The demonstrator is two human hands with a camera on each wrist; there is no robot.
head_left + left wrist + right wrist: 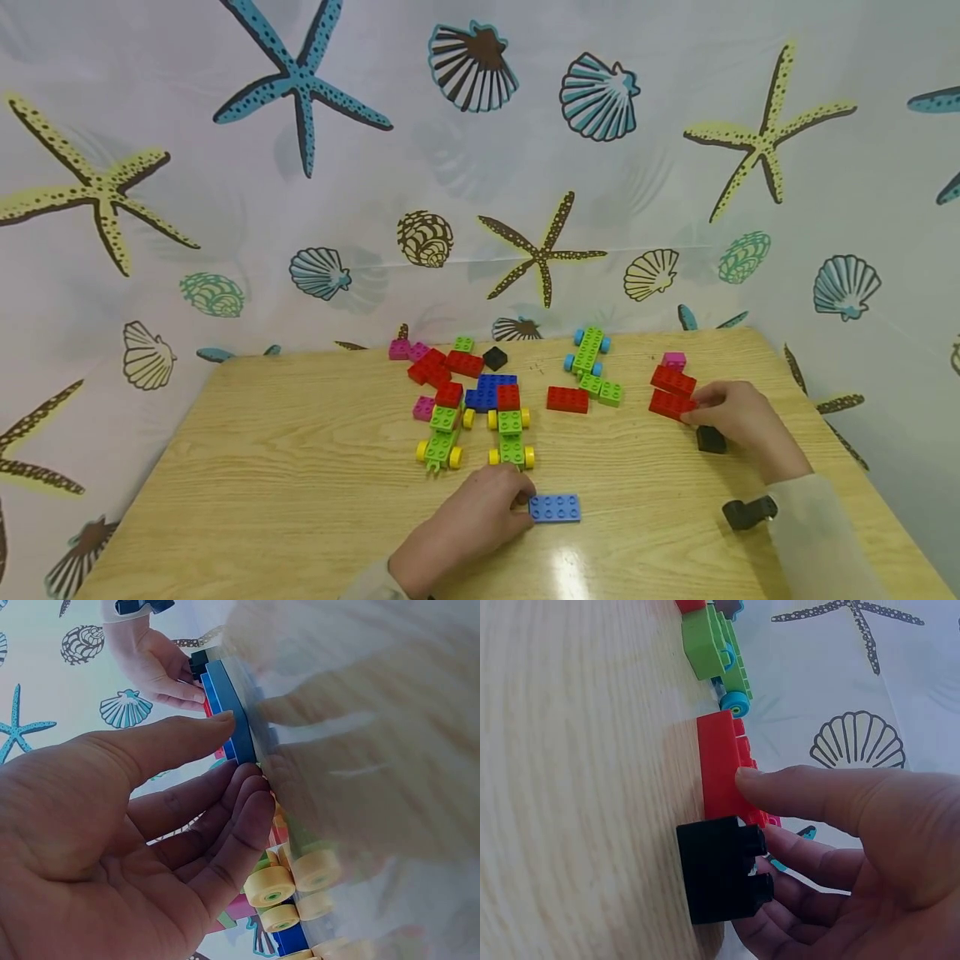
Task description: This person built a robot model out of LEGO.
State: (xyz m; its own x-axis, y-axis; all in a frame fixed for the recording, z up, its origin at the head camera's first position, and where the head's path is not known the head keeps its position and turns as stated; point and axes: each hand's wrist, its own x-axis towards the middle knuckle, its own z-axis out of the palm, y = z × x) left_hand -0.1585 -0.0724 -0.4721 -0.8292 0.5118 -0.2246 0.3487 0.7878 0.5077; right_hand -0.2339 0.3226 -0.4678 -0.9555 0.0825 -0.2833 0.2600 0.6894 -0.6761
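Note:
A flat light-blue building brick (pixel 554 508) lies on the table near the front. My left hand (pixel 483 508) pinches its left end; in the left wrist view the thumb (pixel 219 721) is on one side of the blue brick (pixel 229 705) and curled fingers on the other. At the right, my right hand (pixel 735 417) holds the right end of a red brick (pixel 670 405) between thumb and fingers. Another red brick (pixel 673 381) lies just behind it. Beside that hand sits a black brick (pixel 710 439), its studs facing the fingers in the right wrist view.
Two green cars with yellow wheels (pixel 512 446) stand beyond the left hand. A green car with blue wheels (pixel 588 350) is farther back. Several loose bricks lie around them, including a red one (pixel 567 399) and a black one (pixel 495 358). A patterned curtain (pixel 360 208) hangs behind the table (pixel 285 483).

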